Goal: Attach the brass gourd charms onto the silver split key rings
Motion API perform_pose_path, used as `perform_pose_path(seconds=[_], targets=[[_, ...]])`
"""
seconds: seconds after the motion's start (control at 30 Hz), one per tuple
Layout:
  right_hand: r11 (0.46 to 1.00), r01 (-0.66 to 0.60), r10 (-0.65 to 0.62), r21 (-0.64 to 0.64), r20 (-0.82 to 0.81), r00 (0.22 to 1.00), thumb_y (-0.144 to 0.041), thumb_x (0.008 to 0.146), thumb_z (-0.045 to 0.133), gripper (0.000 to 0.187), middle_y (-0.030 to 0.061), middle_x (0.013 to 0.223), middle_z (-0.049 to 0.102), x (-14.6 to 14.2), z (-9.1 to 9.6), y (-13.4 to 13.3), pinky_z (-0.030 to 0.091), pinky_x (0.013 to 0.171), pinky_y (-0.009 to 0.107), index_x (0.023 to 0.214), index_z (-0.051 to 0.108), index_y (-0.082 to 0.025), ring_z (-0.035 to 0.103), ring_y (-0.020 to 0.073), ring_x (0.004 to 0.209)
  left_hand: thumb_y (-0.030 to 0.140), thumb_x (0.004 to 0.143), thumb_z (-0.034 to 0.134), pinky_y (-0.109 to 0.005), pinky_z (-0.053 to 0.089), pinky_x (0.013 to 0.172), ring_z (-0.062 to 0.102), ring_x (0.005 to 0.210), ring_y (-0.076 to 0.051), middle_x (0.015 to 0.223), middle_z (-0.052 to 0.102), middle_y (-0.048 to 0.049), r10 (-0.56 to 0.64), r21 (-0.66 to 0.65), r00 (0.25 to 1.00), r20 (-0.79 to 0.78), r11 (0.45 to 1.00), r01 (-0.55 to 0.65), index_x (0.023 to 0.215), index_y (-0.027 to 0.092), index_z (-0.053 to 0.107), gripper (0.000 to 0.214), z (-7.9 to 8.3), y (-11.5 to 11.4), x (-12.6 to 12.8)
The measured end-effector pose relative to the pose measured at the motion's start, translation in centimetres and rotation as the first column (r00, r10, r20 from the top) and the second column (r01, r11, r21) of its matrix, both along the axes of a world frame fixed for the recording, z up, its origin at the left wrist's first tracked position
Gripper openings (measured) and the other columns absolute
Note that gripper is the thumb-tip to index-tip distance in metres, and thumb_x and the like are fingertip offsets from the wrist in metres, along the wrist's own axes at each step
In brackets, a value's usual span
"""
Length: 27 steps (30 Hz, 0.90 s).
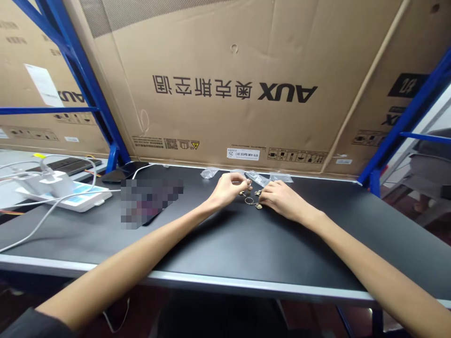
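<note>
Thing in hand: a small cluster of metal rings [249, 200] with brass-coloured tags is worked at the far middle of the counter [225, 249]. One ring lies flat on the black top, and the rest is lifted slightly between the hands.
Left hand [228, 188]: the fingertips are pinched together on a small piece at the top of the cluster, and the wrist is laid on the counter.
Right hand [282, 199]: the fingers are curled in against the other side of the cluster. Whether a piece is actually clamped cannot be told, as the parts are too small.
Hands to each other: they are drawn close, almost touching, with only the rings between them.
Arms: both forearms are stretched well forward and converge over the counter.
Handling, as judged: such small parts are best held low over the top and gripped at the fingertips. One hand is best used as the steady anchor, so that nothing springs away.
Just behind: clear plastic bags [259, 177] lie along the foot of a cardboard box [225, 89].
Well to the left: a white device [70, 195] with cables is seen.
</note>
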State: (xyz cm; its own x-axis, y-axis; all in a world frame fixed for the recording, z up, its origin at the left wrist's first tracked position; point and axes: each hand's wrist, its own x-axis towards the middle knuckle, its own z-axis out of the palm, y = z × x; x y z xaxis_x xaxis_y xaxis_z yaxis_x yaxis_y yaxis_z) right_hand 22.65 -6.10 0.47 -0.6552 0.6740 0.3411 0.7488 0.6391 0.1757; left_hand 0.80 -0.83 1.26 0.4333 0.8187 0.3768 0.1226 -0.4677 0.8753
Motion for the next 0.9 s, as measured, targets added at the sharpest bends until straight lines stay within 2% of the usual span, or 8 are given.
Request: perform_pose_path(seconds=[0.2, 0.37, 0.57, 0.77, 0.9], targets=[[0.999, -0.034, 0.033, 0.03, 0.03, 0.999, -0.027, 0.101, 0.052, 0.021, 0.0083, 0.099, 0.072, -0.08, -0.16, 0.05, 0.046, 0.087, 0.041, 0.102, 0.073, -0.021, 0.061, 0.0244, 0.094, 0.036, 0.082, 0.071, -0.032, 0.057, 0.076, 0.073, 0.081, -0.022, 0.083, 0.076, -0.0105, -0.001, 0.003, 1.0, -0.002, 1.0, 0.001, 0.08, 0.012, 0.073, 0.025, 0.06, -0.17, 0.02], [0.998, -0.06, 0.058, 0.024, 0.073, 0.996, -0.024, 0.103, 0.047, 0.026, 0.0085, 0.1, 0.071, -0.15, -0.07, -0.02, 0.045, 0.087, 0.04, 0.103, 0.073, -0.02, 0.061, 0.0234, 0.093, 0.037, 0.083, 0.069, -0.033, 0.057, 0.076, 0.071, 0.079, -0.022, 0.082, 0.076, -0.0103, -0.007, 0.026, 1.0, -0.011, 1.0, 0.007, 0.08, 0.011, 0.073, 0.026, -0.02, -0.11, 0.01], [0.996, -0.087, 0.087, 0.015, 0.042, 0.995, -0.02, 0.102, 0.049, 0.024, 0.0065, 0.096, 0.071, -0.56, -0.38, -0.06, 0.046, 0.085, 0.038, 0.099, 0.073, -0.02, 0.061, 0.022, 0.091, 0.036, 0.082, 0.07, -0.031, 0.057, 0.074, 0.071, 0.076, -0.02, 0.081, 0.075, -0.0094, -0.012, -0.001, 1.0, 0.001, 1.0, 0.012, 0.079, 0.012, 0.072, 0.025, 0.03, -0.22, 0.01], [0.998, -0.05, 0.048, 0.04, 0.051, 0.998, -0.007, 0.098, 0.046, 0.027, 0.0073, 0.096, 0.072, -0.71, -0.52, 0.0, 0.046, 0.085, 0.038, 0.096, 0.071, -0.018, 0.062, 0.022, 0.091, 0.036, 0.082, 0.07, -0.033, 0.057, 0.075, 0.072, 0.078, -0.022, 0.083, 0.076, -0.0107, -0.01, 0.015, 1.0, -0.003, 1.0, 0.01, 0.08, 0.012, 0.072, 0.025, -0.12, -0.02, 0.02], [0.999, 0.02, -0.019, 0.036, -0.01, 1.0, -0.01, 0.1, 0.045, 0.025, 0.0082, 0.096, 0.073, -0.46, 0.09, -0.31, 0.045, 0.083, 0.038, 0.097, 0.069, -0.018, 0.062, 0.023, 0.092, 0.039, 0.083, 0.069, -0.033, 0.058, 0.076, 0.073, 0.081, -0.022, 0.083, 0.076, -0.0102, -0.005, 0.036, 1.0, -0.02, 0.999, 0.006, 0.08, 0.013, 0.071, 0.026, -0.36, 0.15, 0.0]])
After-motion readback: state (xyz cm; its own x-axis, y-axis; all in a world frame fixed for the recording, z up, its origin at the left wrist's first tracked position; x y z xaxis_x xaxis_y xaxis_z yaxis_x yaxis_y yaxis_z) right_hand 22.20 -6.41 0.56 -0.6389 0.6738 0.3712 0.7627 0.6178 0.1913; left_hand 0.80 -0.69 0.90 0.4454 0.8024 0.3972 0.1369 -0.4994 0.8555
